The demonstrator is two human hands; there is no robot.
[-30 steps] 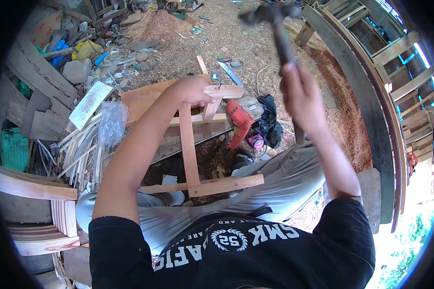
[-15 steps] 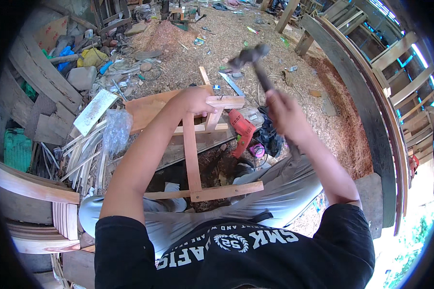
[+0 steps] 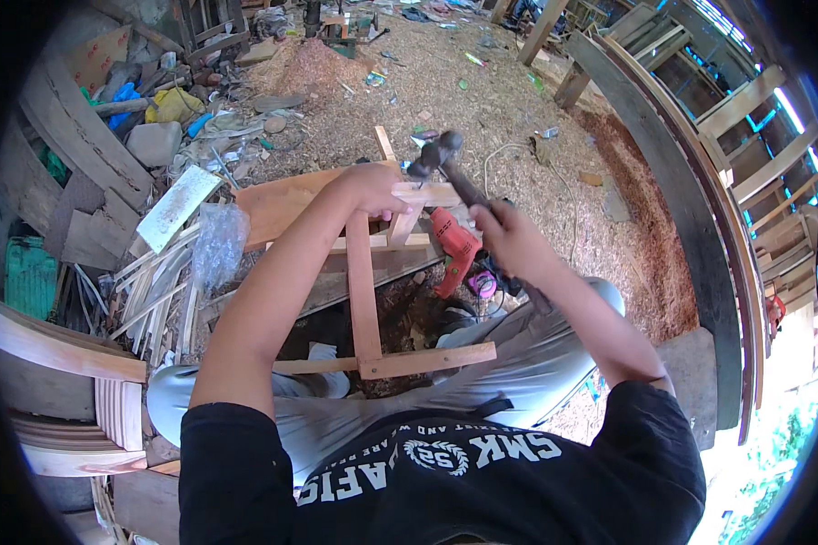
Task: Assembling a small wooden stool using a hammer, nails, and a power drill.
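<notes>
A small frame of pale wooden bars (image 3: 362, 291) stands between my knees, its near crossbar low by my lap. My left hand (image 3: 377, 189) grips the frame's far upper corner, with the fingers wrapped round the wood. My right hand (image 3: 511, 238) is closed on the handle of a hammer (image 3: 468, 189). The hammer's dark head hangs close over the short end bar (image 3: 434, 193), just right of my left hand; whether it touches is hard to tell. A thin dark nail seems to stand in that bar under the head.
An orange power drill (image 3: 456, 247) lies right of the frame, near my right leg. A wide board (image 3: 282, 207) and crumpled clear plastic (image 3: 220, 241) lie left of it, beside several thin wood strips (image 3: 159, 291). Wood shavings (image 3: 509, 118) cover the floor. A long timber bench (image 3: 691, 209) runs along the right.
My right hand has swung the hammer down and to the left, bringing its head from high above to close over the end bar. My left hand and the frame have barely moved.
</notes>
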